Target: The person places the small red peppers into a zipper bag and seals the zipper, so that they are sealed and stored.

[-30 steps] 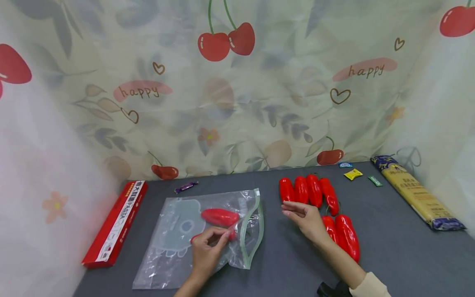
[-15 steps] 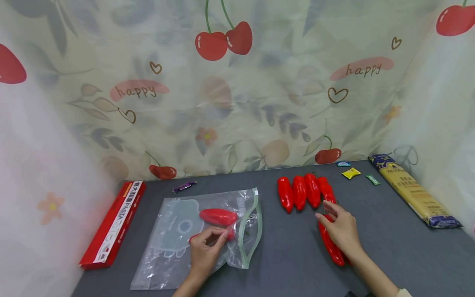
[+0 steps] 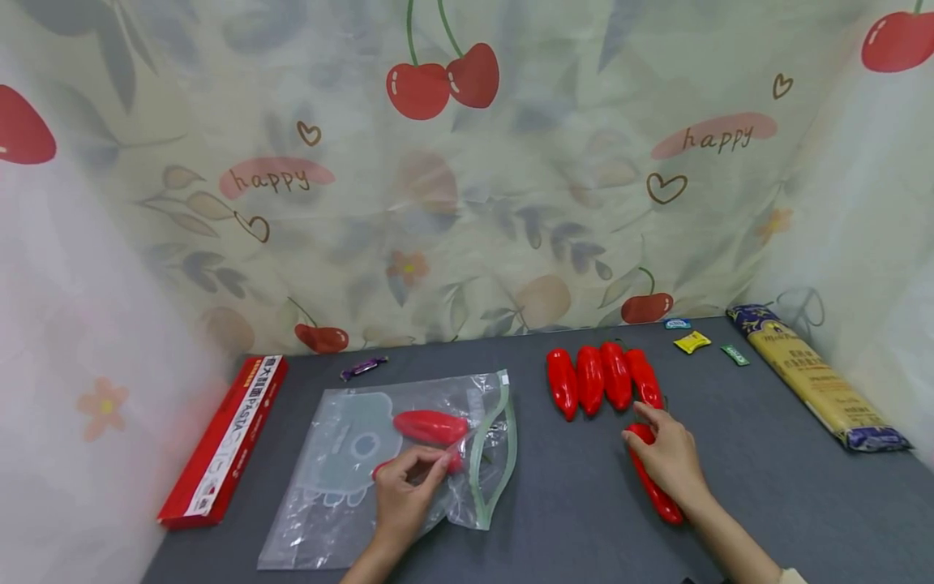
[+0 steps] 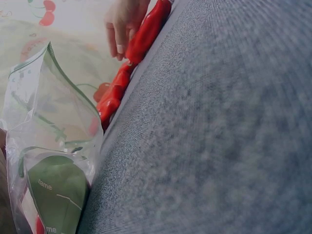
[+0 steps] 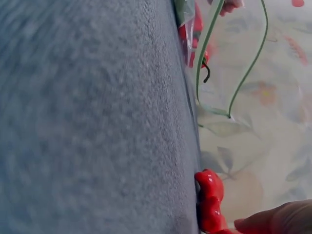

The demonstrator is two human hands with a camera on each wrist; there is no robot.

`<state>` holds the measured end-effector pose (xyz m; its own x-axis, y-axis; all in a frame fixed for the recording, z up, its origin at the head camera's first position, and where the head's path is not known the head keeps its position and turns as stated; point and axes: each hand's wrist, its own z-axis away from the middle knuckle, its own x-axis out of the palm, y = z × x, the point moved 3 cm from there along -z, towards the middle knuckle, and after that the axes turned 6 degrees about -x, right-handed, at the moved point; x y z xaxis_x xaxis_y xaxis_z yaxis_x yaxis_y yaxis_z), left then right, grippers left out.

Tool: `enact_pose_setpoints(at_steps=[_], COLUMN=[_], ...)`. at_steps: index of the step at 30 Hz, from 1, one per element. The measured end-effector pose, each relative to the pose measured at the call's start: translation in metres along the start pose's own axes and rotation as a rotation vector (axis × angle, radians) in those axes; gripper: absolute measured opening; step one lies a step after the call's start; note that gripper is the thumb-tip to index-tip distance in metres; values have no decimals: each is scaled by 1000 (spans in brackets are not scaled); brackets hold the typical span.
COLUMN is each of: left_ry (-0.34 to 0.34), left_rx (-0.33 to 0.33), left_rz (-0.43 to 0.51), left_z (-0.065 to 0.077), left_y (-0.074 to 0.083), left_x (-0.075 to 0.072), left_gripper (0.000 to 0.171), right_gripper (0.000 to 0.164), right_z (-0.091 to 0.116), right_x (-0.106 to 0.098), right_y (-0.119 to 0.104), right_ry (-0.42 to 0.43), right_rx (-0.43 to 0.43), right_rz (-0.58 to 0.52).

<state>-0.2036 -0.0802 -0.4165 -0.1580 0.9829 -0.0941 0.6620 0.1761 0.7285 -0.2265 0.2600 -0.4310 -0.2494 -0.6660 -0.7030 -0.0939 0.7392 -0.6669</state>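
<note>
Red pepper point(image 3: 653, 490) lies on the grey table point(image 3: 558, 511) beneath the right hand point(image 3: 670, 461); whether those fingers grip it, I can't tell. The left hand point(image 3: 404, 496) pinches a clear bag point(image 3: 299, 527) with peppers inside.

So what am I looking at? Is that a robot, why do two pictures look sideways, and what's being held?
No robot here: it's a person working bare-handed. The big picture comes from a camera worn on the head, looking down; the two sideways ones come from wrist cameras, which are tilted. On the dark table lie shiny red peppers, a red box, a yellow packet and small wrapped sweets. The left hand pinches a clear bag with more peppers inside. The right hand is at another pepper, but I can't tell whether it's gripping it.
</note>
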Motion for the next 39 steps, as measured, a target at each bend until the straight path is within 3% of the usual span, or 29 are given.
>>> enact_pose_setpoints(at_steps=[10, 16, 24, 31, 35, 39], left_ry=[-2, -7, -4, -1, 1, -2], left_rx=[-6, -1, -5, -7, -13, -7], left_rz=[9, 10, 9, 2, 5, 6], left_z=[0, 0, 0, -1, -1, 0], left_y=[-1, -1, -1, 1, -1, -2], left_x=[0, 0, 0, 0, 0, -1], left_gripper=[17, 16, 16, 17, 15, 14], right_gripper=[43, 46, 38, 54, 56, 58], right_z=[-5, -8, -7, -9, -10, -9], right_x=[9, 13, 16, 18, 19, 20], right_y=[3, 3, 3, 7, 7, 2], right_ry=[33, -15, -5, -67, -87, -110], right_rx=[-74, -79, -33, 91, 99, 111], right_rz=[-21, -19, -23, -63, -80, -208])
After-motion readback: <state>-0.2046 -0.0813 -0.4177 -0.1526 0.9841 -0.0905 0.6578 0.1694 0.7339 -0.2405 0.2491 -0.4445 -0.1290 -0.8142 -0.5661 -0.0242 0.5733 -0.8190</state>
